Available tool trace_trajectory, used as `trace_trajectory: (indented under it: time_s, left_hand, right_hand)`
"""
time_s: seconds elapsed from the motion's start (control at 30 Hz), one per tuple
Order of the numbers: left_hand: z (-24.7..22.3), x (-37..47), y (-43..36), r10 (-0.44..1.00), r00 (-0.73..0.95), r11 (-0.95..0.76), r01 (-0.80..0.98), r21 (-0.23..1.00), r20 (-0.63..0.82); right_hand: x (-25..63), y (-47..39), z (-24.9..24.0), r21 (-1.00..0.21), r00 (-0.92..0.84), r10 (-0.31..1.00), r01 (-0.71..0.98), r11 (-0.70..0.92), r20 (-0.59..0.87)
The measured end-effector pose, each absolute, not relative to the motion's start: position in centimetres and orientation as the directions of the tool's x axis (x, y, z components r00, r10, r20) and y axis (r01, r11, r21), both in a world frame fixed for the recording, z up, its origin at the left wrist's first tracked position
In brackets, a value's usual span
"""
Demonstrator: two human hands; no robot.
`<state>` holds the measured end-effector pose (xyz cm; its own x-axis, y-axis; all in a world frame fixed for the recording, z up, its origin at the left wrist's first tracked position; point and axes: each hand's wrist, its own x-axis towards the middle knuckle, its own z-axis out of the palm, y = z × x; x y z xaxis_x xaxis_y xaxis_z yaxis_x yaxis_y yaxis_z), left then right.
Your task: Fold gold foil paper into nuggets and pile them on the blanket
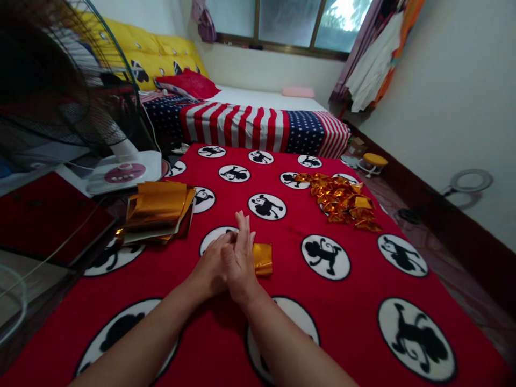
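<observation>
Both hands meet low over the red cloth with white circles and black monkey figures. My right hand [243,263] is turned on edge, fingers stretched forward and close together. Against its left side rests my left hand [214,264], whose fingers are mostly hidden behind the right one. A small piece of gold foil paper [263,260] sticks out just right of my right hand; its other part is covered. To the left lies a stack of gold foil sheets [159,207]. A pile of folded, shiny gold foil pieces [342,200] sits at the right rear.
An electric fan [124,166] stands at the left beside a dark red box [48,209]. Behind the cloth [346,333] is a bed [250,126] with a striped, starred cover. A yellow-topped stool [374,159] and a ring light [471,180] are by the right wall.
</observation>
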<state>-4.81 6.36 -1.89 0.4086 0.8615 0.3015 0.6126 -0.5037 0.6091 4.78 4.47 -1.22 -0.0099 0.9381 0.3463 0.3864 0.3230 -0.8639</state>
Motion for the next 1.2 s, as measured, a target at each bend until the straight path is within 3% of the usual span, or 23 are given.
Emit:
trace_trajectory:
  time_s: [0.13, 0.43, 0.53, 0.63, 0.77, 1.0, 1.2]
  left_hand:
    - [-1.3, -5.4, 6.3, 0.81, 0.528, -0.558, 0.555, 0.618, 0.257]
    - [-0.6, -5.4, 5.6, 0.831, 0.498, -0.541, 0.618, 0.571, 0.248]
    - [-0.7, -5.4, 5.4, 0.84, 0.485, -0.531, 0.638, 0.558, 0.245]
    - [-0.8, -5.4, 5.2, 0.845, 0.478, -0.522, 0.647, 0.556, 0.238]
    - [-0.8, -5.5, 5.4, 0.851, 0.469, -0.513, 0.653, 0.557, 0.234]
    - [2.6, -2.9, 2.6, 0.904, 0.393, -0.425, 0.771, 0.475, 0.171]
    - [2.4, 1.1, -1.9, 0.727, 0.682, -0.593, 0.567, 0.571, 0.078]
  right_hand:
    - [5.9, 4.3, -1.9, -0.855, -0.039, 0.941, 0.407, 0.322, 0.336]
    - [10.7, 3.0, -2.7, -0.742, -0.149, 0.921, 0.553, 0.378, 0.359]
    - [11.8, 1.9, -2.1, -0.638, -0.209, 0.917, 0.665, 0.388, 0.34]
    - [12.6, -0.3, -1.3, -0.445, -0.341, 0.888, 0.774, 0.451, 0.309]
    - [13.3, -3.2, -1.1, -0.235, -0.478, 0.864, 0.831, 0.504, 0.162]
    - [13.2, -4.1, -2.1, -0.137, -0.383, 0.913, 0.906, 0.401, 0.139]
    - [13.5, -4.3, -4.4, -0.083, -0.377, 0.894, 0.91, 0.407, 0.242]
